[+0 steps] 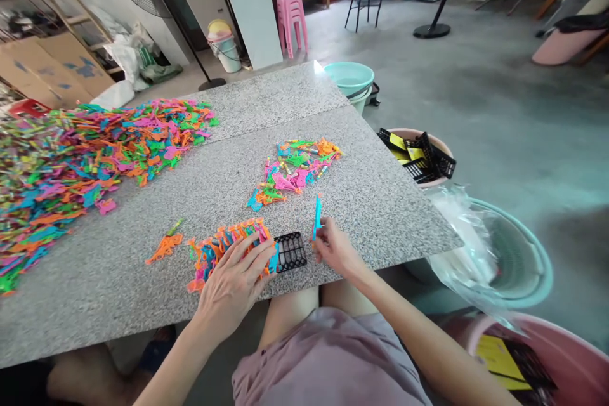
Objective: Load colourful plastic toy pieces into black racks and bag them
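My left hand (240, 269) lies with its fingers stretched over a packed row of small plastic toys (223, 244), mostly orange with blue and pink. The row stands in a black plastic basket (292, 252), whose right end shows bare lattice. Just right of the basket, my right hand (335, 244) pinches a thin blue plastic toy (318, 210), held upright above the table. A single orange toy (165, 246) with a green-yellow tip lies to the left of the row. Beyond the basket is a small loose pile of mixed toys (297, 171).
A large heap of colourful toys (143, 139) covers the left of the speckled stone table (390, 203). On the floor at the right stand a tub of black baskets (421, 155), a green tub (528, 260) with clear bags and a pink tub (566, 342). Another person's leg shows at lower left.
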The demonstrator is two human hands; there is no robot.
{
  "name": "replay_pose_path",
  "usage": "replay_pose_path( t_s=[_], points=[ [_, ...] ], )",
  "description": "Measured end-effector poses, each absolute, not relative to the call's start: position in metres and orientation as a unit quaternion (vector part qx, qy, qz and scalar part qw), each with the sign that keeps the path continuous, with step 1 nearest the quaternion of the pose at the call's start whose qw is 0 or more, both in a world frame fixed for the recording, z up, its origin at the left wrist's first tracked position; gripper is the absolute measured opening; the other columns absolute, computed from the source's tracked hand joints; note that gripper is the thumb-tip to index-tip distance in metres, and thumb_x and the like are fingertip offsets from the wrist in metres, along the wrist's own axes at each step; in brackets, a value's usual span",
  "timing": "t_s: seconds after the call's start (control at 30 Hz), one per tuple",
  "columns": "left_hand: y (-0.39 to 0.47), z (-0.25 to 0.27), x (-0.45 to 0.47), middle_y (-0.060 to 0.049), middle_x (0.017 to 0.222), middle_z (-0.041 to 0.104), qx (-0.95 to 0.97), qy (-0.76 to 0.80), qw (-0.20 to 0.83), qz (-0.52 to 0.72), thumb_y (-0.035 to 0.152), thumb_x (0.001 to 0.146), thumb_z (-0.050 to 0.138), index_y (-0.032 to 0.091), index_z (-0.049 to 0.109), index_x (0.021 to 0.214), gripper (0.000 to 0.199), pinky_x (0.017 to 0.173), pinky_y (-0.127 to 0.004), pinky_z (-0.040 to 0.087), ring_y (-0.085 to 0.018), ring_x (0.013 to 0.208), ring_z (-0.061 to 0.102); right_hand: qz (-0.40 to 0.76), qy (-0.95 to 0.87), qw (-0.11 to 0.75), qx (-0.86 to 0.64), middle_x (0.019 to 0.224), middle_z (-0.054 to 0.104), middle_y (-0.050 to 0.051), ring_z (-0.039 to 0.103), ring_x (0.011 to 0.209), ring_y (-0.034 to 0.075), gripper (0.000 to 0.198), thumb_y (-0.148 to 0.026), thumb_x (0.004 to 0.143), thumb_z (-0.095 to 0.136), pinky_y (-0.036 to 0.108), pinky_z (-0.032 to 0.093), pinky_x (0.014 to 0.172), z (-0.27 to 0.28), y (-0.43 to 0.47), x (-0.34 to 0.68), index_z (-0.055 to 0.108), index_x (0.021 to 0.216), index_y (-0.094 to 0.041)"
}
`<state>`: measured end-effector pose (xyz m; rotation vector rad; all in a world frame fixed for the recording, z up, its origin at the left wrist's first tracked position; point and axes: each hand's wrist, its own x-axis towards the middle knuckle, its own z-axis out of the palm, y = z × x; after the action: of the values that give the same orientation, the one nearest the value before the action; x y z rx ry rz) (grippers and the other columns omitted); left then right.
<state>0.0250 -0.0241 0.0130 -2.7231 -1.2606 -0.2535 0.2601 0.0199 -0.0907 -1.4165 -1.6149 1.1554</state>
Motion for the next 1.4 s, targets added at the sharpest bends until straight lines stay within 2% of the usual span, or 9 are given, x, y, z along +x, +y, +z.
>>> replay_pose_path(
  t_s=[0.1, 0.3, 0.67, 0.87, 0.97, 1.03, 1.07, 1.17, 1.4],
  points=[
    [-0.024, 0.014, 0.026, -0.006, 0.132, 0.064, -0.902, -0.422, 0.049, -0.082, 0.029, 0.099, 0.05, 0.019, 0.054, 0.132, 0.034, 0.106, -0.043, 0.046, -0.027, 0.134, 0.045, 0.533, -0.553, 0.386, -0.511, 0.077, 0.065, -0.003, 0.064, 0.06, 0.015, 0.028, -0.014, 0.077, 0.057, 0.026, 0.051, 0.054, -0.097, 0.029, 0.232, 0.049, 0.102, -0.023],
    [-0.023, 0.013, 0.026, -0.006, 0.131, 0.064, -0.9, -0.425, 0.044, -0.08, 0.032, 0.1, 0.049, 0.02, 0.056, 0.128, 0.031, 0.103, -0.044, 0.048, -0.027, 0.133, 0.047, 0.413, -0.71, 0.337, -0.46, 0.081, 0.07, 0.001, 0.067, 0.079, 0.018, 0.018, -0.007, 0.071, 0.064, 0.026, 0.05, 0.072, -0.091, 0.057, 0.194, 0.058, 0.08, -0.021],
    [-0.022, 0.015, 0.032, -0.009, 0.144, 0.054, -0.909, -0.406, 0.048, -0.083, 0.016, 0.096, 0.048, 0.016, 0.059, 0.123, 0.029, 0.113, -0.045, 0.04, -0.026, 0.138, 0.042, 0.302, -0.837, 0.178, -0.421, 0.086, 0.067, 0.006, 0.062, 0.08, 0.018, 0.017, -0.013, 0.084, 0.058, 0.026, 0.045, 0.073, -0.082, 0.069, 0.184, 0.062, 0.1, -0.018],
    [-0.025, 0.026, 0.035, -0.007, 0.139, 0.059, -0.902, -0.421, -0.052, -0.085, 0.02, 0.092, 0.053, 0.02, 0.057, 0.128, 0.036, 0.112, -0.046, 0.042, -0.027, 0.137, 0.044, 0.333, -0.797, 0.246, -0.44, 0.086, 0.068, 0.004, 0.064, 0.083, 0.019, 0.02, -0.012, 0.084, 0.056, 0.026, 0.046, 0.075, -0.087, 0.06, 0.183, 0.061, 0.101, -0.02],
    [-0.011, 0.037, -0.004, -0.007, 0.147, 0.051, -0.841, -0.485, -0.143, -0.192, 0.034, 0.089, 0.062, 0.025, 0.046, 0.14, 0.055, 0.111, -0.044, 0.042, -0.027, 0.138, 0.045, 0.348, -0.782, 0.299, -0.422, 0.098, 0.068, 0.005, 0.064, 0.095, 0.02, 0.033, -0.005, 0.076, 0.057, 0.029, 0.048, 0.083, -0.094, 0.052, 0.194, 0.06, 0.105, -0.021],
    [0.011, 0.038, -0.049, -0.011, 0.148, 0.048, -0.703, -0.629, -0.124, -0.306, 0.044, 0.087, 0.062, 0.024, 0.041, 0.143, 0.063, 0.11, -0.046, 0.043, -0.029, 0.137, 0.045, 0.349, -0.761, 0.332, -0.435, 0.106, 0.066, 0.005, 0.063, 0.099, 0.02, 0.039, -0.005, 0.074, 0.058, 0.031, 0.05, 0.085, -0.099, 0.05, 0.206, 0.059, 0.109, -0.022],
    [0.024, 0.035, -0.072, -0.008, 0.149, 0.047, -0.602, -0.727, -0.091, -0.318, 0.047, 0.087, 0.059, 0.027, 0.04, 0.142, 0.061, 0.111, -0.045, 0.042, -0.028, 0.137, 0.044, 0.345, -0.747, 0.344, -0.452, 0.107, 0.065, 0.005, 0.063, 0.099, 0.02, 0.037, -0.007, 0.075, 0.06, 0.032, 0.05, 0.085, -0.101, 0.049, 0.214, 0.059, 0.109, -0.023],
    [0.058, 0.01, -0.128, -0.02, 0.148, 0.042, -0.479, -0.832, -0.06, -0.273, 0.045, 0.084, 0.066, 0.017, 0.043, 0.14, 0.067, 0.111, -0.064, 0.03, -0.042, 0.141, 0.033, 0.322, -0.713, 0.371, -0.5, 0.102, 0.064, 0.006, 0.063, 0.093, 0.022, 0.025, -0.019, 0.081, 0.06, 0.035, 0.053, 0.08, -0.107, 0.047, 0.234, 0.059, 0.105, -0.023],
    [0.087, -0.058, -0.13, -0.011, 0.132, 0.057, -0.453, -0.869, -0.073, -0.185, 0.037, 0.093, 0.062, 0.017, 0.058, 0.125, 0.037, 0.097, -0.05, 0.049, -0.027, 0.116, 0.058, 0.303, -0.69, 0.398, -0.524, 0.098, 0.064, 0.008, 0.062, 0.087, 0.024, 0.017, -0.026, 0.084, 0.054, 0.04, 0.054, 0.08, -0.13, 0.04, 0.245, 0.059, 0.1, -0.022]
  ],
)
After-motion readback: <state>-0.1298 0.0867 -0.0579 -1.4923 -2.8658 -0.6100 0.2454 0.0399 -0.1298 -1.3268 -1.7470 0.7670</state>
